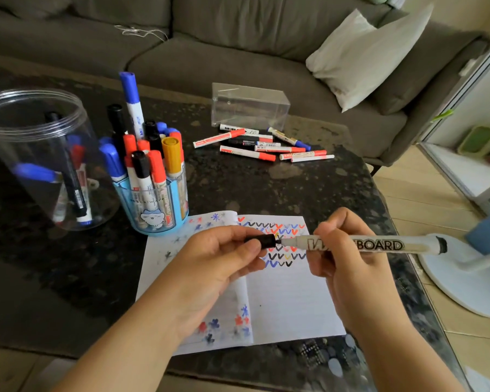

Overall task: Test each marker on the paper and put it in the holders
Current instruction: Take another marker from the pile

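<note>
My right hand (348,261) grips a white whiteboard marker (379,245) with black trim, held level above the paper (289,301). My left hand (218,258) pinches its black cap (265,240) right at the marker's tip; the cap and tip touch or nearly touch. The paper carries rows of red, blue, black and yellow tick marks. A blue holder (156,205) at the paper's far left corner is packed with several markers. A clear round holder (37,159) at the left has a few markers inside. Several loose markers (263,145) lie further back.
A clear plastic box (249,107) stands behind the loose markers. The dark stone table (238,182) ends close on the right, where a white fan base (464,281) sits on the floor. A grey sofa with a pale cushion (365,58) runs behind the table.
</note>
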Tool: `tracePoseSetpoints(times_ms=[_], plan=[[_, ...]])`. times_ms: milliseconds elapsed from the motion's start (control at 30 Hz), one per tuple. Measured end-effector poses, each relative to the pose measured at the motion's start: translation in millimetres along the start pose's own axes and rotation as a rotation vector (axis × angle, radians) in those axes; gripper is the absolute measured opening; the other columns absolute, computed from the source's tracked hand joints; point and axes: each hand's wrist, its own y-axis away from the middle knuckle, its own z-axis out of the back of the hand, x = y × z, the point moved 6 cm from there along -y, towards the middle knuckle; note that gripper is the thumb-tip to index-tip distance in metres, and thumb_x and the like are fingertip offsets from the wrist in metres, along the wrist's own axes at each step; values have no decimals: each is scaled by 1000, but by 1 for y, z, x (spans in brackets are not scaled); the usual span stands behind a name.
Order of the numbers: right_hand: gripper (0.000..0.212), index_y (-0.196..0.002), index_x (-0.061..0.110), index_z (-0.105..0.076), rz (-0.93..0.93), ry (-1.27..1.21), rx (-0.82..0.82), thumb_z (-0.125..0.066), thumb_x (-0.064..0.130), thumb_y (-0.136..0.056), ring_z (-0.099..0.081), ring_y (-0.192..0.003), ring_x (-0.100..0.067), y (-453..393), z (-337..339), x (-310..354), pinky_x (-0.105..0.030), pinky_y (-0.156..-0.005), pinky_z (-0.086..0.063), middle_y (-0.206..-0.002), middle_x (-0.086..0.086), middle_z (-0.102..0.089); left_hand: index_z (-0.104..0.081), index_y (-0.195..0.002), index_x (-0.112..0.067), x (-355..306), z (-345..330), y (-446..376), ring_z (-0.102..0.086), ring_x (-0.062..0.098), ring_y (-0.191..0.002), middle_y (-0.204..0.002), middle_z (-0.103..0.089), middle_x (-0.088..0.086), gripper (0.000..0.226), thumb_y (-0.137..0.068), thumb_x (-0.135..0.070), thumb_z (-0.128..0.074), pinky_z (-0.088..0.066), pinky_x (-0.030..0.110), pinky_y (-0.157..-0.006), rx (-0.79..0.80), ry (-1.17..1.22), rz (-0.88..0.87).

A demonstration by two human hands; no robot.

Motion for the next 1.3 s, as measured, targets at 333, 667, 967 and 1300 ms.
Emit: tracePoseSetpoints(times_ms=[333,667,967,1300], plan=[[28,-53,21,-46,-2,92,43,-62,25,-76,-35,-43,-11,-4,-14,1,-18,-44,-30,-44,4,-41,-68,-97,-15,-12,-4,9,-69,13,-71,-76,-73,1,16,-84,-15,-60,-55,23,-74,112,-337,-87],[33,-50,22,-34,-6,13,-40,-51,17,-78,-31,-42,-11,-5,-33,-1,-28,-45,-28,-42,5,-34,-67,-87,-27,-24,-8,17,-57,-1,-61,-62,-62,-14,18,-92,-28,-50,-43,8,-60,87,-670,-243],[38,-56,14,-55,-374,-11,-54,-61,46,-75,-32,-46,-9,0,-33,-30,-22,-47,-32,-51,-2,-40,-67,-99,-30,-30,7,12,-60,0,-73,-72,-63,-18,16,-91,-35,-54,-47,11,-64,-143,-846,-276],[34,-116,31,-66,310,1098,286,-70,26,-82,-49,-80,4,6,-71,15,0,-72,-39,-106,19,-54,-65,-102,-29,-60,34,49,-57,1,-80,-81,-58,-19,15,-88,-28,-61,-41,7,-71,-325,-1131,-419]])
